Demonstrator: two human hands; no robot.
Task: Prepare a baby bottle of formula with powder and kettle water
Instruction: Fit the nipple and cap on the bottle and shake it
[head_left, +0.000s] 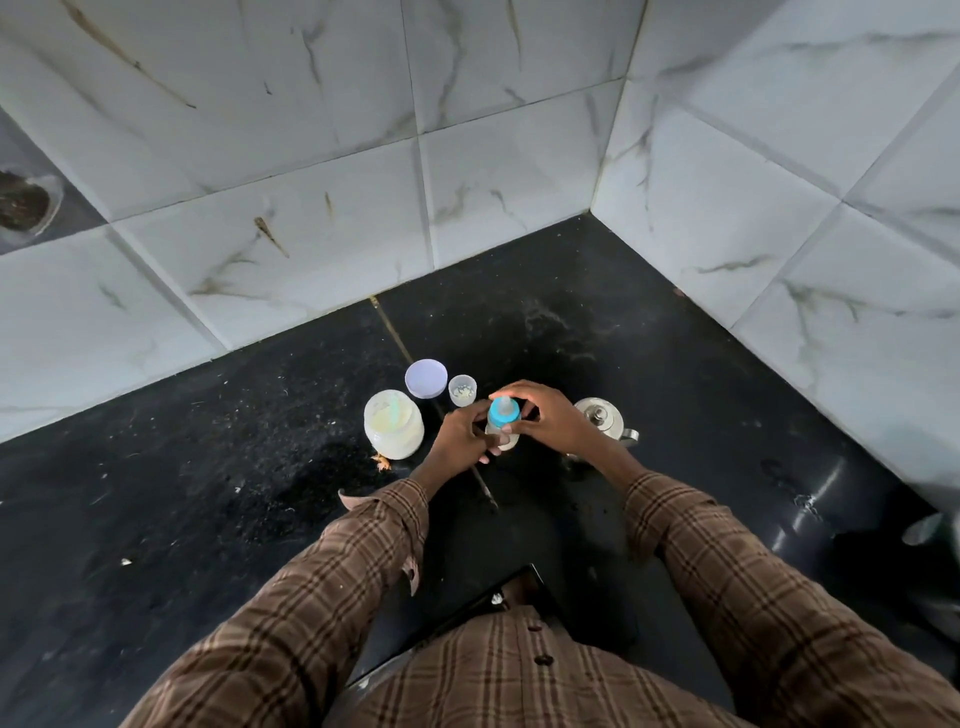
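A small baby bottle (503, 422) with a blue collar and clear teat stands near the middle of the black counter, pale liquid in its body. My left hand (460, 434) grips the bottle's body from the left. My right hand (550, 415) curls over the blue collar from the right. An open jar of whitish powder (393, 423) with a green scoop inside stands to the left. Its lilac lid (426, 378) lies behind it. A steel kettle (602, 418) sits just right of my right hand, partly hidden by it.
A small clear cap (462, 389) lies behind the bottle. The black counter (208, 493) is dusted with specks and meets marble-tiled walls (311, 208) at the back and right. A thin stick (483, 486) lies under my left wrist. A dark object (930, 551) sits far right.
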